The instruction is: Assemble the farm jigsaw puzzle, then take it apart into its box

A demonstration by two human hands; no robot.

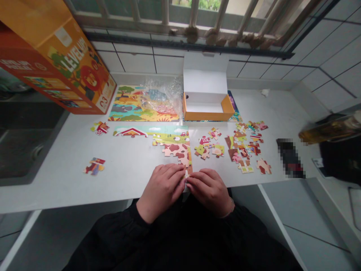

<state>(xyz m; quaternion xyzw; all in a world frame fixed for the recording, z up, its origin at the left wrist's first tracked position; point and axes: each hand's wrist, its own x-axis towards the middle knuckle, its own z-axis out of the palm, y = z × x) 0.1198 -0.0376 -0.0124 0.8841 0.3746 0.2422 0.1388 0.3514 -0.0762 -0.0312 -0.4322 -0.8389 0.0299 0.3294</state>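
My left hand (pixel 161 192) and my right hand (pixel 210 190) meet at the near end of a part-built farm jigsaw puzzle (pixel 166 138), and their fingertips close around a small jigsaw piece (pixel 186 174) that they mostly hide. The puzzle shows a red barn and cow-patterned pieces. Loose pieces (pixel 242 146) lie in a scattered group to the right of my right hand. Other loose pieces (pixel 94 166) lie well to the left of my left hand. A finished jungle-animal jigsaw puzzle (pixel 143 105) lies farther away.
The white countertop (pixel 62 180) holds an open orange-and-white box (pixel 207 109), crumpled clear plastic (pixel 160 92), and a blurred dark object (pixel 290 158). A large puzzle box (pixel 73 64) stands at upper left, a sink (pixel 25 146) lies left, and a bottle (pixel 329 130) enters at right.
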